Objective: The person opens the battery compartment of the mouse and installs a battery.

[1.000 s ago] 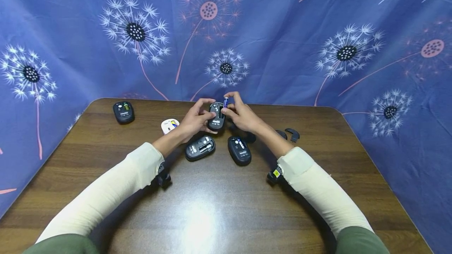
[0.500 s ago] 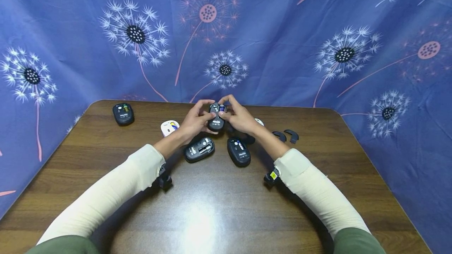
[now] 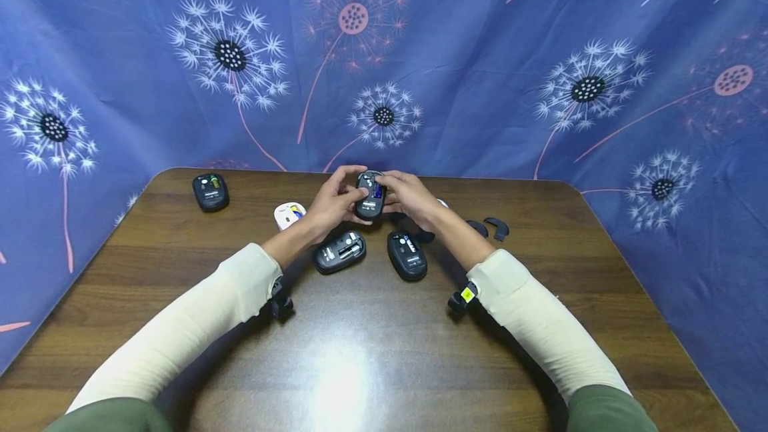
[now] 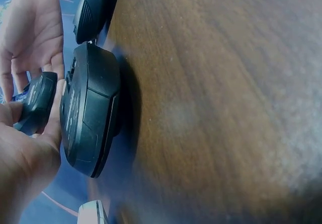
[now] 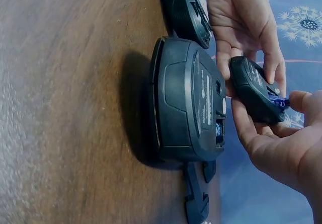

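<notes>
My left hand [image 3: 329, 204] grips a black computer mouse [image 3: 371, 207], underside up, just above the table's far edge. Its thumb lies across the underside, with fingers around the side. A blue battery [image 5: 277, 101] lies in the mouse's open compartment, one end tipping out in the right wrist view. My right hand [image 3: 415, 200] presses its thumb against that battery while its fingers curl under the mouse. In the left wrist view the held mouse [image 4: 39, 103] appears between both hands, with most of the battery hidden.
Three more black mice, one left-centre [image 3: 339, 252], one right-centre [image 3: 408, 257] and one far left [image 3: 210, 193], lie underside up. A white mouse [image 3: 289, 214] is beside my left wrist. Black battery covers [image 3: 498, 228] lie right. A patterned blue cloth [image 3: 468, 85] hangs behind the table.
The battery, upright above the mouse in my right hand a second ago, has moved down into the compartment. My right hand has lowered, its fingers now under the mouse.
</notes>
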`<state>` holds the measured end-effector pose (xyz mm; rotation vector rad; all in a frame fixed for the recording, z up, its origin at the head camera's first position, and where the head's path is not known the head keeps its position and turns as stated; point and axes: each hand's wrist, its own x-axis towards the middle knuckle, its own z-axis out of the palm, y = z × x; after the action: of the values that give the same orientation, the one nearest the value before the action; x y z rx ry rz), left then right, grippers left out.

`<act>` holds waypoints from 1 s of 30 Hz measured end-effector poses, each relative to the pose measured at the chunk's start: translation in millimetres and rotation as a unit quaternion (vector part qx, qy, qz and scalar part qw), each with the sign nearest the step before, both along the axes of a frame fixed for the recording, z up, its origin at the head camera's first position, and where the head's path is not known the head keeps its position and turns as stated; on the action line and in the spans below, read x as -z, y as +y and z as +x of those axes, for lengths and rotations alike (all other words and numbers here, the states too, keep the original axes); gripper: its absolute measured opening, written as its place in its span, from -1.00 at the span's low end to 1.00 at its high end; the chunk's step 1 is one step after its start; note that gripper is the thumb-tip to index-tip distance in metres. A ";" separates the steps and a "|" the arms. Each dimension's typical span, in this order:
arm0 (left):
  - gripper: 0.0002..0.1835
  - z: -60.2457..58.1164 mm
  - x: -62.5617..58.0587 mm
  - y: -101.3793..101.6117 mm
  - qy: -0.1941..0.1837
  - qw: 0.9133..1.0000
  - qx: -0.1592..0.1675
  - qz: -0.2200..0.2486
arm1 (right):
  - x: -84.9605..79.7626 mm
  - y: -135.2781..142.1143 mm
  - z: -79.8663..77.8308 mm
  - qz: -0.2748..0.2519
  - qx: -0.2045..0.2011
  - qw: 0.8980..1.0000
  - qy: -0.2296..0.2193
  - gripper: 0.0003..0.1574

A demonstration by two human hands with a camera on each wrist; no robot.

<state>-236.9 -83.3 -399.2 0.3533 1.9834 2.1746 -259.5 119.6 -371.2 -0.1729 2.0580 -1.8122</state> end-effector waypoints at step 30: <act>-0.43 -0.2 -3.9 -8.3 0.016 0.991 -0.085 -0.104 | 4.5 -13.9 -4.2 0.054 0.007 0.997 0.055 -0.47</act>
<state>-237.2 -91.6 -395.4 0.1955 2.3091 2.0398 -263.7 105.6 -375.7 -0.2339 2.2321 -1.7302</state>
